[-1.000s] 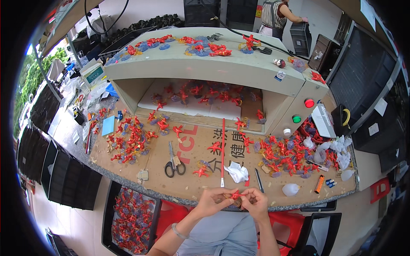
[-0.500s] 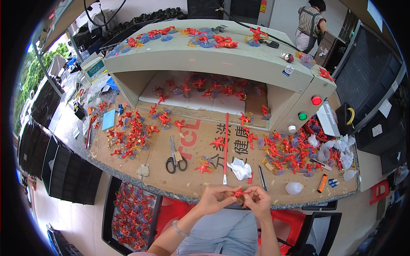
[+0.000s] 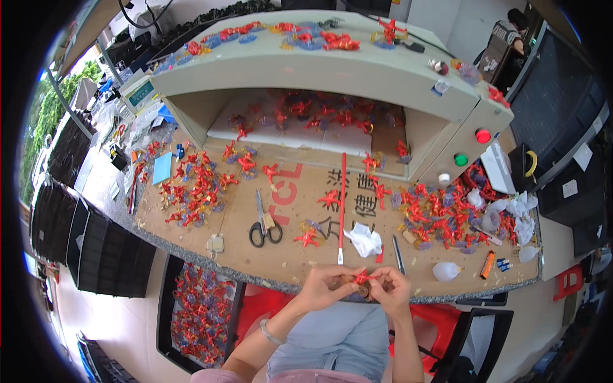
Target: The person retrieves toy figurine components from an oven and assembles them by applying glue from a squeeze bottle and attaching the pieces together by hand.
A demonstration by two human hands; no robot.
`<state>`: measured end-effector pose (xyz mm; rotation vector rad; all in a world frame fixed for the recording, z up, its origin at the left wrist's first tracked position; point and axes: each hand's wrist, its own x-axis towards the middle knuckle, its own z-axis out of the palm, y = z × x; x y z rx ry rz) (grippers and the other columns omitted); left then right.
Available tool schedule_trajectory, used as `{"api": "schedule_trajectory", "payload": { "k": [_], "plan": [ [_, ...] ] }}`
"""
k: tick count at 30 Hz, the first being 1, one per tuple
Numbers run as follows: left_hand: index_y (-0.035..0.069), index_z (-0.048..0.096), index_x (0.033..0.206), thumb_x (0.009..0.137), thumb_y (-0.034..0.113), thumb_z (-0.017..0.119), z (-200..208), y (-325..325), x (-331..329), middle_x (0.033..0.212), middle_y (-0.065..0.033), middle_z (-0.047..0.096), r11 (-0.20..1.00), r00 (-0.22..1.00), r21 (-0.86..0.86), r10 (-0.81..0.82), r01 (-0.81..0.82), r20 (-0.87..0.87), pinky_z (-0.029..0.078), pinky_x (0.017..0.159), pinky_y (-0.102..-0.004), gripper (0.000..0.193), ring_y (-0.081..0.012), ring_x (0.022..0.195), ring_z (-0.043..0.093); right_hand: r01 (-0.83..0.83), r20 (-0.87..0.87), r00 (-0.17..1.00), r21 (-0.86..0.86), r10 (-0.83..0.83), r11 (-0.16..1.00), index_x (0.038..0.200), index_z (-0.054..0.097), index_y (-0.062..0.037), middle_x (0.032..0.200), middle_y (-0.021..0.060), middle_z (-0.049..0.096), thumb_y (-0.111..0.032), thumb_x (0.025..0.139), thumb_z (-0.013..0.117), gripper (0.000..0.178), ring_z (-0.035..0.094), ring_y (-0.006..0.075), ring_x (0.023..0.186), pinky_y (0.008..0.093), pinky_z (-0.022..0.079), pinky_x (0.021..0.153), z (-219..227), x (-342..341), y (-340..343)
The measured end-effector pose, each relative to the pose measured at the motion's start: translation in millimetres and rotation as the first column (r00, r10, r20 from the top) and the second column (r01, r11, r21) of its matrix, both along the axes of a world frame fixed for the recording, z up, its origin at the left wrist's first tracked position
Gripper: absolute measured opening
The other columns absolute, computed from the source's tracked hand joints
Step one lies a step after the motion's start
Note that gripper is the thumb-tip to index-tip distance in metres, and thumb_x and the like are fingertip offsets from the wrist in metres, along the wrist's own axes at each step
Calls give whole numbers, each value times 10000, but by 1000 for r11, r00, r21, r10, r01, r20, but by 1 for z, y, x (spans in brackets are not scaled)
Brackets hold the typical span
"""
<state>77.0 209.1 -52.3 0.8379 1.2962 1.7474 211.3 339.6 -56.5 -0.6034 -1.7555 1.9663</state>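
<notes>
At the table's front edge, a small red figurine [image 3: 362,278] is held between my two hands. My left hand [image 3: 324,288] pinches one side with thumb and fingers. My right hand [image 3: 391,291] grips the other side, its fingertips closed near a thin red limb. Part of the figurine's lower side is hidden by the fingers. Just beyond the hands lie a crumpled white cloth [image 3: 363,241], a long red stick [image 3: 343,210] with a pale tip, and a dark slim blade-like tool [image 3: 398,254]. Another red figurine [image 3: 308,237] with a yellow and bluish part lies to the left.
Piles of red figurines lie left [image 3: 191,191] and right [image 3: 440,220] on the cardboard-covered table [image 3: 255,169]. Black-handled scissors [image 3: 265,228], a white squeeze bulb [image 3: 446,271] and an orange lighter [image 3: 488,265] lie around. Behind stands an open-fronted grey machine [image 3: 306,67]. A black crate [image 3: 167,319] holds more figurines.
The whole view has shifted slightly. Both hands keep the figurine pinched between them, with small finger movements. The person in the background has moved right and bent down behind the cabinet.
</notes>
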Motion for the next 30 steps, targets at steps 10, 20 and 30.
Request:
{"api": "schedule_trajectory", "payload": {
  "k": [10,20,30],
  "plan": [
    [-109,577,1149,816,-115,611,4,11,-13,1014,-168,653,1000,999,-4,-13,14,51,539,805,-293,335,-186,901,651,4,-9,1000,-6,-4,1000,928,574,4,653,-46,535,22,848,604,88,468,-7,560,156,347,486,2,-14,12],
    [-53,608,1155,813,-68,643,-4,8,-6,1008,-123,653,999,999,29,20,-19,-31,512,669,-228,344,-108,844,622,-4,-3,1000,94,4,996,897,580,8,621,-49,527,24,817,628,95,432,-23,536,150,311,476,-4,-4,9],
    [-50,612,1152,809,-67,637,-5,7,-8,1004,-124,660,1000,999,20,7,-6,-52,515,677,-231,344,-109,847,624,-3,4,1000,93,3,996,892,584,9,609,-49,537,37,803,623,101,450,-23,529,148,329,473,-2,-7,11]
  ]
}}
